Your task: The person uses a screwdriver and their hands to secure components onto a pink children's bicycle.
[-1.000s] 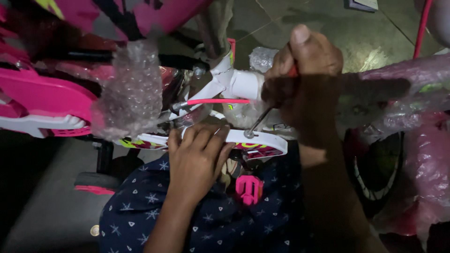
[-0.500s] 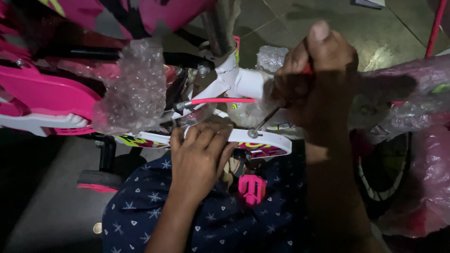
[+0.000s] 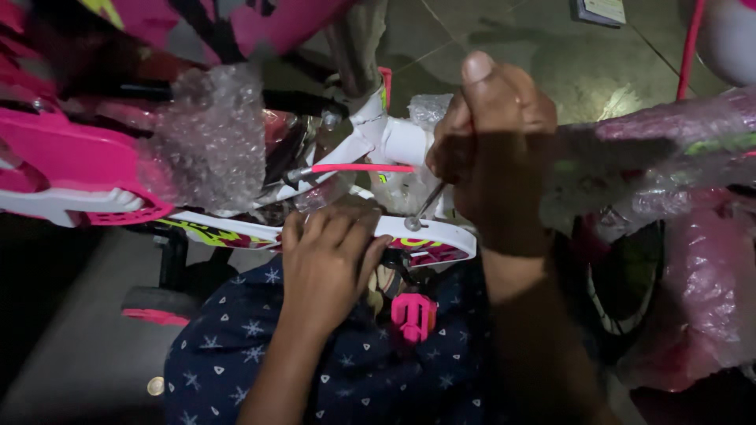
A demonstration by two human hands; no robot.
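Note:
A small pink and white bicycle lies across my lap, its white frame tube (image 3: 398, 142) partly wrapped in bubble wrap (image 3: 213, 142). My right hand (image 3: 492, 138) is fisted around the handle of a screwdriver (image 3: 424, 206), whose metal tip rests on a screw in the white chain guard (image 3: 437, 236). My left hand (image 3: 331, 264) lies flat on the chain guard just left of the screw, fingers pressed on it. A pink pedal (image 3: 413, 315) sticks out below the guard, over my dark star-print clothing.
A pink plastic panel (image 3: 71, 169) with a white edge sits at left. A black tyre (image 3: 622, 291) and plastic-wrapped pink parts (image 3: 709, 275) are at right. A small training wheel (image 3: 153, 303) and a coin (image 3: 156, 386) rest on the tiled floor.
My right hand has turned a little on the screwdriver handle and risen slightly. My left hand stays pressed on the chain guard.

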